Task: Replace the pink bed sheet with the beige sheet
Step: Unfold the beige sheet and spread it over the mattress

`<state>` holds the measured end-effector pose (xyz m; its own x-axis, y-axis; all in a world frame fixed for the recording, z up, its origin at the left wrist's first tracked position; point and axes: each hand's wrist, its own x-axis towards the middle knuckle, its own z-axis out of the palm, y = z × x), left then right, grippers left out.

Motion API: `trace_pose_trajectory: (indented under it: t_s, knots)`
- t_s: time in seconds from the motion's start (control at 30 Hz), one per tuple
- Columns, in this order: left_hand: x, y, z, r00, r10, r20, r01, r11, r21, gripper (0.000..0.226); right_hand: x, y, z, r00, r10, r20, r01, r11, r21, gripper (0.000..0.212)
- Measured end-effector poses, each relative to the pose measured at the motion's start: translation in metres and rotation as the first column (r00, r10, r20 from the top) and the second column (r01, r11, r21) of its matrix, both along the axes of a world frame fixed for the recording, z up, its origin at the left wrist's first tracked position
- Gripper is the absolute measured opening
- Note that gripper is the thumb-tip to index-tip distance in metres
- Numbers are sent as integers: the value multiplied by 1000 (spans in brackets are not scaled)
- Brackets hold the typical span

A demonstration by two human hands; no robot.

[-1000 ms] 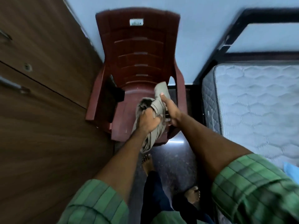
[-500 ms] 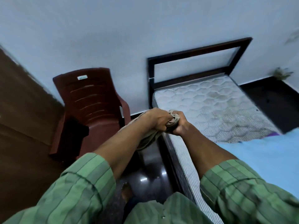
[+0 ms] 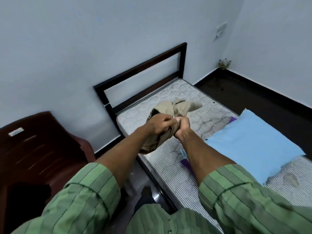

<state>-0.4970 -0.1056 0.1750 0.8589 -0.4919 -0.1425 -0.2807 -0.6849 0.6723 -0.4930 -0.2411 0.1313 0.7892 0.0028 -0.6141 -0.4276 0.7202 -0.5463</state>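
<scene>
The beige sheet (image 3: 170,115) has come from the chair (image 3: 42,146) to over the mattress (image 3: 168,162). Left hand (image 3: 158,123) and right hand (image 3: 181,128) both clutch the one bundle; its lower end is hidden behind the left forearm. One blue pillow (image 3: 255,144) lies at right.

No text, brand, number or sign can be read anywhere in the room. A small white label (image 3: 16,132) sits on the backrest of the dark red plastic chair (image 3: 42,149) at the near left, but its print is too blurred to make out. On the far right wall, a white switch plate (image 3: 220,30) carries no legible marking. The quilted, striped mattress (image 3: 168,98) shows small purple tags (image 3: 185,162) near its edge, and any wording on them cannot be told.
</scene>
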Motion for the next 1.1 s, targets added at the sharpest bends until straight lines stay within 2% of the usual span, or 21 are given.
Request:
trace_pose_trajectory:
  t_s: [0.03,0.07,0.13,0.2,0.23,0.27,0.33,0.37,0.43,0.57,0.67,0.73,0.8,0.87,0.9,0.97,1.0,1.07,1.1]
  knots:
    - [10,-5,-5,982,153,-114,-171,971,-168,44,7,-3,-2,1000,-1,-1,1,1000,-2,44]
    - [21,-12,-9,932,264,-247,-333,892,-305,40,16,-4,-4,1000,-10,-9,10,1000,8,43]
    - [46,-22,-21,790,407,-458,-594,694,-408,35,29,-3,0,999,-49,-23,49,999,-14,41]
    - [75,-26,-31,640,498,-585,-753,559,-348,49,51,1,-4,996,-80,-38,79,996,-39,39]
    - [93,-27,-36,559,538,-631,-808,524,-269,51,63,3,-6,995,-89,-52,86,995,-55,40]
    - [111,-25,-42,500,555,-665,-839,500,-214,45,76,6,-10,994,-86,-64,81,994,-73,42]
    - [149,-20,-56,445,552,-705,-860,485,-162,33,103,13,-18,990,-96,-100,85,990,-110,42]
    - [169,-14,-64,439,564,-700,-856,498,-136,33,119,16,-21,986,-109,-124,93,988,-127,40]
    - [210,2,-78,487,622,-613,-822,564,-79,33,153,25,-31,972,-158,-172,131,979,-156,37]
    - [284,38,-93,577,627,-523,-758,650,-58,12,213,35,-56,924,-276,-264,202,940,-276,36]
    - [327,64,-101,614,648,-451,-733,680,-20,15,240,30,-84,878,-385,-285,311,911,-272,38]
    - [352,82,-106,651,663,-370,-707,707,23,11,248,27,-92,865,-398,-306,321,907,-271,39]
    - [371,98,-111,667,690,-279,-704,707,66,23,251,30,-82,858,-423,-293,342,894,-289,22]
    - [388,110,-120,640,728,-246,-735,673,80,36,259,28,-84,853,-438,-285,356,886,-298,34]
    - [395,114,-125,630,739,-238,-741,664,98,39,261,27,-84,843,-442,-306,354,885,-301,28]
    - [402,118,-137,641,737,-214,-716,674,180,54,255,21,-98,843,-430,-322,299,874,-384,17]
    - [403,120,-144,669,723,-174,-677,689,260,68,251,14,-113,842,-417,-343,226,850,-477,21]
    - [399,119,-155,768,639,-45,-567,711,417,88,235,7,-128,826,-347,-445,-36,755,-655,35]
    - [396,116,-162,815,580,-10,-513,728,455,90,227,7,-134,807,-302,-507,-148,729,-669,38]
